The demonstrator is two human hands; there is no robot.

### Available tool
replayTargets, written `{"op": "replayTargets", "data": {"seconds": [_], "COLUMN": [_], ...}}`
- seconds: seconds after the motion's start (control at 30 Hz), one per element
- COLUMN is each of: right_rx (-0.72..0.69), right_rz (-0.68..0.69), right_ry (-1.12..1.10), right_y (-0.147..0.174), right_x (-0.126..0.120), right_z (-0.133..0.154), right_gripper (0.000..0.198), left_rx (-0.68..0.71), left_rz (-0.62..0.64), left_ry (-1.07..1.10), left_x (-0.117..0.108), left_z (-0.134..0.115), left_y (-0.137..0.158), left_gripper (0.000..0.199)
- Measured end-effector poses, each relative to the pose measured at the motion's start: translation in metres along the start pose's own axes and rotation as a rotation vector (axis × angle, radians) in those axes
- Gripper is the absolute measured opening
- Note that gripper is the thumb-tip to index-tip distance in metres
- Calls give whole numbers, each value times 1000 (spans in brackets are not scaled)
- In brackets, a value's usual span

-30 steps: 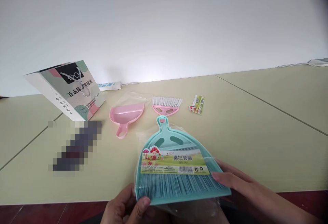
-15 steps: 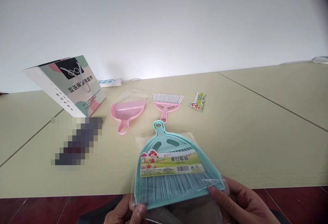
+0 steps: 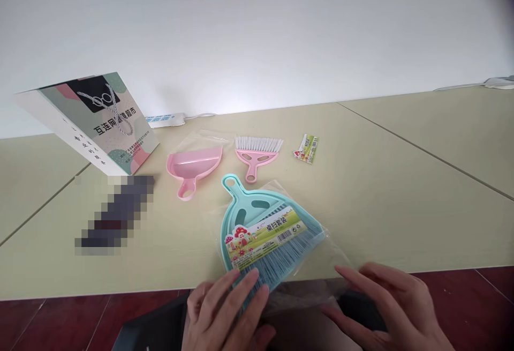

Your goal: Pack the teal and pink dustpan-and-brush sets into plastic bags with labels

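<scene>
A turquoise dustpan-and-brush set (image 3: pixel 249 206) lies tilted at the table's front edge, inside a clear plastic bag (image 3: pixel 331 257). A printed card (image 3: pixel 267 233) covers part of the grey-blue bristles. My left hand (image 3: pixel 228 308) rests on the set's lower left part with its fingers stretched out over the bristles and rim. To the right, my right hand (image 3: pixel 393 308) is open, thumb and fingers apart, near the bag's loose end; whether it touches the film I cannot tell. Beyond lie a pink dustpan (image 3: pixel 196 163) and a pink hand brush (image 3: pixel 257 158) with white bristles.
A printed card (image 3: pixel 307 149) lies right of the pink brush. Clear plastic film (image 3: pixel 201 139) lies behind the pink dustpan. At the left stand a paper bag (image 3: pixel 116 126) and a blurred dark object (image 3: pixel 120 211). A power strip (image 3: pixel 166 120) lies by the wall.
The turquoise set has turned, its handle swinging left and its wide end now lower left. My left hand has moved onto its top; my right hand has let go of its edge.
</scene>
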State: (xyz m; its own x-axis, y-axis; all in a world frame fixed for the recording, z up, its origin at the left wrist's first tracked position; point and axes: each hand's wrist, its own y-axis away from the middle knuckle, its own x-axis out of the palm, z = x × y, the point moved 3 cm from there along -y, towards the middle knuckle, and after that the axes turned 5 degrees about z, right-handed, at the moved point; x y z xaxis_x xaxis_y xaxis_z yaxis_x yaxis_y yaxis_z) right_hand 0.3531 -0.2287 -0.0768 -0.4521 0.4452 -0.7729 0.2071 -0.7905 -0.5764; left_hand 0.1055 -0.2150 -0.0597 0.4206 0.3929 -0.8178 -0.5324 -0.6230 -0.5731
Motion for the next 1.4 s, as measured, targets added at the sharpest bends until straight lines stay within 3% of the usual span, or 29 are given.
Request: {"op": "replayTargets", "data": {"seconds": [0.1,0.23,0.33,0.4,0.57,0.63,0.7,0.8,0.87,1.1,1.2,1.27,1.4], "right_rx": [-135,-295,-418,-438,-437,-441,-443,-452,-443,-376,-320,-280,-241], "right_rz": [35,61,102,78,54,47,46,34,2,-26,15,40,74], "right_ry": [75,-27,-37,-60,-96,-98,-99,-99,-91,-93,-144,-188,-262], "right_y": [-14,-28,-31,-34,-46,-51,-54,-57,-58,-55,-55,-56,-60], "right_x": [0,0,1,0,-4,-6,-8,-7,-5,3,6,7,12], "right_z": [7,15,15,14,15,16,16,17,17,14,15,17,20], "right_gripper": [15,18,20,17,11,11,13,18,19,17,12,11,11], "left_rx": [8,104,93,88,165,103,53,5,0,-51,-25,-79,-120], "left_rz": [-12,33,111,154,427,531,471,256,228,516,474,420,364], "left_ry": [35,94,161,244,549,536,412,140,67,292,613,762,626], "left_x": [5,10,12,9,-8,-17,-27,-36,-35,-36,-47,-50,-48], "left_z": [-6,-19,-19,-14,-2,3,7,12,14,26,29,33,37], "left_y": [-16,-35,-42,-44,-57,-65,-73,-76,-70,-44,-40,-39,-36], "left_gripper": [26,22,9,13,16,17,16,18,16,15,16,17,19]}}
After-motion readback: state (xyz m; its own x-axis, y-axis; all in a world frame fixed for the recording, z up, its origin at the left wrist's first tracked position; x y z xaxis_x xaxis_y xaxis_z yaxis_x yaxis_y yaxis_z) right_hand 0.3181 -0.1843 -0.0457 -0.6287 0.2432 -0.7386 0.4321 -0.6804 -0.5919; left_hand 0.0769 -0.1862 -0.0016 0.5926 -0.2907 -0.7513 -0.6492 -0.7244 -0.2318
